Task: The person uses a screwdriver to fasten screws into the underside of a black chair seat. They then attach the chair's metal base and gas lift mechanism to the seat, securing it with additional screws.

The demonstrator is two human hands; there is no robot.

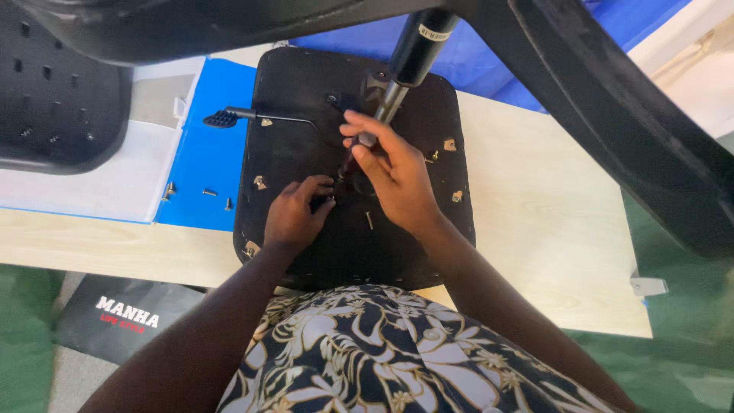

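Head view: the seat (306,99) lies underside up on the table (535,214), straight ahead. The gas cylinder (409,65) rises from its middle, long axis leaning up and away. The right hand (394,172) pinches the rod's base; the left hand (297,213), fingers curled, rests just beside it.

Person's left hand (294,214) and right hand (394,172): bare, no gloves, rings or watch. Forearms unsleeved. Garment: dark navy fabric with cream floral and leaf print (375,352), loosely draped.
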